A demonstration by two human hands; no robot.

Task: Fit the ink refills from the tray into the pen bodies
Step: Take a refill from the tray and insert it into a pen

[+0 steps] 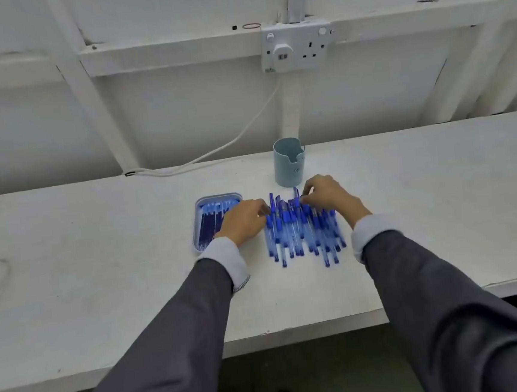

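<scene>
A: What's sitting on the surface (pixel 101 272) at the moment?

B: The tray (pixel 197 223) is lying left of centre with the refills (pixel 211 222) lined up inside it. Just to its right the pens (pixel 301 232) are lying in a loose heap, and a pale cup (pixel 288 162) is standing behind them.

A: And the hands?

B: The left hand (pixel 245 220) is reaching over the tray's right edge, with its fingers touching the left side of the heap. The right hand (pixel 329 196) is curling over the far end of the heap, fingertips pinching down among the blue caps. I cannot tell whether either one is actually closing on a single pen.

A: How are these going to handle?

B: I'm judging the pens as light, stiff and smooth, so they're likely to be rolling and sliding over each other. Taking one by the middle of the barrel, clear of the cap, looks safest. The refills are looking thin and springy; I'd be pinching one near its middle and feeding it in straight, since bending could be kinking it.
</scene>
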